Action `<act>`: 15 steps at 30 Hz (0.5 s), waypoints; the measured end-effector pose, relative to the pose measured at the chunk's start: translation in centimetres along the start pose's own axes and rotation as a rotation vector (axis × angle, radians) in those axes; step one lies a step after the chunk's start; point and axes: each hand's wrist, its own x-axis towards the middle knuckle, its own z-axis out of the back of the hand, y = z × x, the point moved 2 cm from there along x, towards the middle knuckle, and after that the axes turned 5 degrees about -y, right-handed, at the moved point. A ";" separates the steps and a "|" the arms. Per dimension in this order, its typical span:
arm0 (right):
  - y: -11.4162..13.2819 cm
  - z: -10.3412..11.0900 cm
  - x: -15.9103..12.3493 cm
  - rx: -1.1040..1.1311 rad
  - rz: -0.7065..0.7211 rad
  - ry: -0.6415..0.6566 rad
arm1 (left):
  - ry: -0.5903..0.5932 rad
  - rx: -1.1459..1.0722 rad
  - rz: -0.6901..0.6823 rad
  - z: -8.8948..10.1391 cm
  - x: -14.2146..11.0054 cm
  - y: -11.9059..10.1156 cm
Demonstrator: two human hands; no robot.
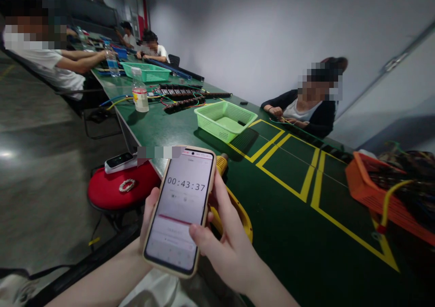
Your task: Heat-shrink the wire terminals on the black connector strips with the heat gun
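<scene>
A smartphone [180,207] in a tan case is held upright over my lap, its screen lit with a timer reading 00:43:37. My left hand [149,211] grips its left edge, with most of the fingers hidden behind the phone. Along the right edge, my right hand [224,234] is wrapped round the phone, its thumb resting over the lower screen. Behind the phone and my right hand, a yellow tool [239,211] lies on the table's near edge, partly covered, so its kind cannot be made out.
A light green basket [222,132] stands on the green table [282,234]. At right is an orange basket [363,189] of dark parts and cables. A bottle [140,94] stands farther left. A red stool [112,193] holds a bracelet [127,186]. Several people sit around the table.
</scene>
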 end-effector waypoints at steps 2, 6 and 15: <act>0.0 0.1 -0.1 -0.037 0.015 0.009 | 0.109 -0.011 -0.029 -0.4 0.0 -0.1; -0.4 0.0 -0.2 -0.094 0.021 0.024 | 0.179 0.009 -0.020 -1.7 0.1 -0.2; -0.4 -0.2 -1.1 -0.527 0.507 -0.111 | 0.102 0.041 -0.039 -1.1 -1.4 0.7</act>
